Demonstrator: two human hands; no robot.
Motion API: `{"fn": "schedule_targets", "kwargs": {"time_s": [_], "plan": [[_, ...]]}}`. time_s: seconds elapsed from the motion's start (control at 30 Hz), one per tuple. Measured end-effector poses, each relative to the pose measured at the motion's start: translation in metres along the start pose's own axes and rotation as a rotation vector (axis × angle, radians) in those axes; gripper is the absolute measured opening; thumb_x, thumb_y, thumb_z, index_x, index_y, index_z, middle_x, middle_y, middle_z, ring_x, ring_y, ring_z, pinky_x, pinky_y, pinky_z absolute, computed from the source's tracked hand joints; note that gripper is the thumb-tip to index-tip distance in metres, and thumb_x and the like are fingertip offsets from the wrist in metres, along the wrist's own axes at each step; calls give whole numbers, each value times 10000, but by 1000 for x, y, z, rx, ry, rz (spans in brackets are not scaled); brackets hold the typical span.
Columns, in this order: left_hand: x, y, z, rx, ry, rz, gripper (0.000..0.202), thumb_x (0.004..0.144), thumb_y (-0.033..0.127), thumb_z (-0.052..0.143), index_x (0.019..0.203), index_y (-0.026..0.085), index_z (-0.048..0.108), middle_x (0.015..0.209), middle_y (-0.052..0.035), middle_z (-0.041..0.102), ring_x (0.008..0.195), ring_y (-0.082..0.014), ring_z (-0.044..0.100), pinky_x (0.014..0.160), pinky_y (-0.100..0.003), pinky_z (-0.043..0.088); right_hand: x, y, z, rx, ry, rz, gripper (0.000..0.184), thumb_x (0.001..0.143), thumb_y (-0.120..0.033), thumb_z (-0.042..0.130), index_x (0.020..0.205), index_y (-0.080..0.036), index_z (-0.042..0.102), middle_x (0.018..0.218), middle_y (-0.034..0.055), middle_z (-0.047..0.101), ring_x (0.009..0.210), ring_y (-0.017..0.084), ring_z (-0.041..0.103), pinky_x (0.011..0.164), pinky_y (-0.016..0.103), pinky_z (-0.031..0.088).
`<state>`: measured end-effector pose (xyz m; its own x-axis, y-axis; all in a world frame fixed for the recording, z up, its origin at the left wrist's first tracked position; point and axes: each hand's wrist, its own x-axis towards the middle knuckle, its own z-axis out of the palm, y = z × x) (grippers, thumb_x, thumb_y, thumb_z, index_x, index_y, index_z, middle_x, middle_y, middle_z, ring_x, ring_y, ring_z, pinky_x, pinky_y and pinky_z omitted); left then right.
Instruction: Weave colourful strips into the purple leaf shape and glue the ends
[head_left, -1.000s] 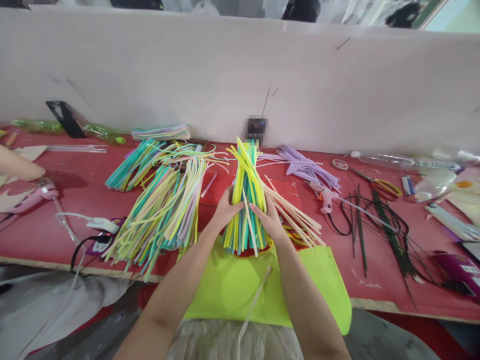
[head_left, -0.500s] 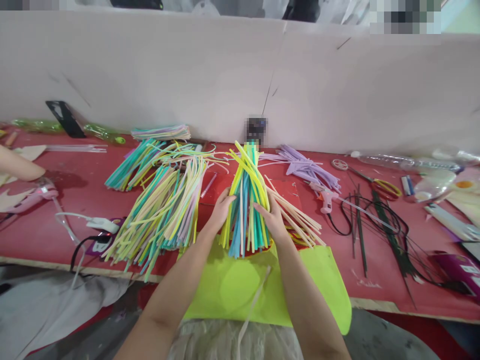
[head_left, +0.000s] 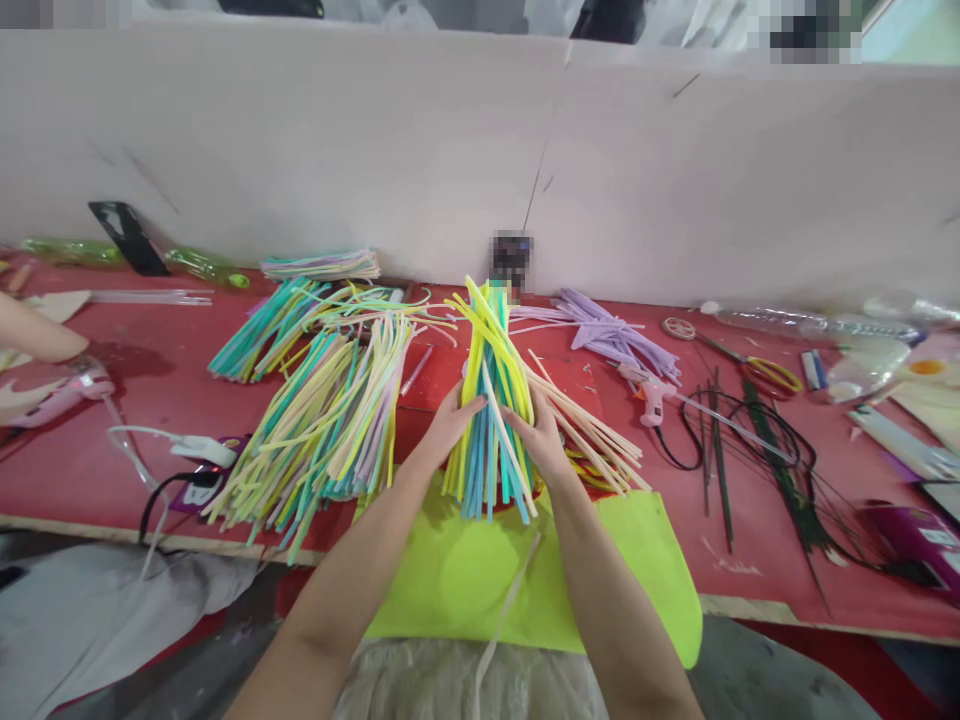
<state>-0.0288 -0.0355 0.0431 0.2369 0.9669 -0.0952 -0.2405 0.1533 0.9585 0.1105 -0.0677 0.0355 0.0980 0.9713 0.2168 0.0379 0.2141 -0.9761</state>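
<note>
A bundle of yellow, teal, blue and cream pipe cleaners (head_left: 491, 440) stands gathered in front of me, crossing near its top and fanning out below. My left hand (head_left: 456, 425) is wrapped around its left side, thumb across the front. On the right side, my right hand (head_left: 540, 435) grips the same bundle, its fingers hidden behind. One cream strand slants across the front between my thumbs. Under my forearms lies a lime-green cloth (head_left: 457, 580). Peach pipe cleaners (head_left: 592, 425) lie just right of my right hand.
Mixed pipe cleaners (head_left: 315, 440) are heaped at left, purple ones (head_left: 622, 335) at back right. A pink glue gun (head_left: 654, 398), scissors (head_left: 765, 372), dark green wires (head_left: 776, 470) and a black cord lie right. Another person's arm (head_left: 37, 325) rests by a second glue gun (head_left: 64, 392) at far left.
The bundle's strands have shifted: a cream one now slants down to the right across the front, and the yellow ones at the top lean further left. Both hands keep their hold.
</note>
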Motion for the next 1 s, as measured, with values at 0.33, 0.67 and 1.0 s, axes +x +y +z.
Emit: {"fn": "schedule_targets", "kwargs": {"time_s": [0.33,0.67,1.0], "plan": [[-1,-1,0,5,38,17,346,713,300,593,1031,167,625,1083,-60,660,1044,-243,583,916,-358,447,0,4,-1,1,19,7,620,761,-360,623,1329,-265,393,1270,35,538,1122,214,529,984,370,413],[2,-5,-2,122,18,84,392,707,256,587,1087,159,586,1096,-68,650,1019,-243,593,892,-364,462,0,2,0,12,20,3,605,752,-358,632,1308,-252,417,1205,39,586,1119,213,537,981,380,421],[6,-9,-6,189,6,119,520,670,258,671,1161,159,535,1152,-97,614,1064,-263,565,920,-392,441,-1,1,0,25,-27,15,604,759,-359,627,1315,-256,412,1196,36,593,1086,215,561,960,365,443]]}}
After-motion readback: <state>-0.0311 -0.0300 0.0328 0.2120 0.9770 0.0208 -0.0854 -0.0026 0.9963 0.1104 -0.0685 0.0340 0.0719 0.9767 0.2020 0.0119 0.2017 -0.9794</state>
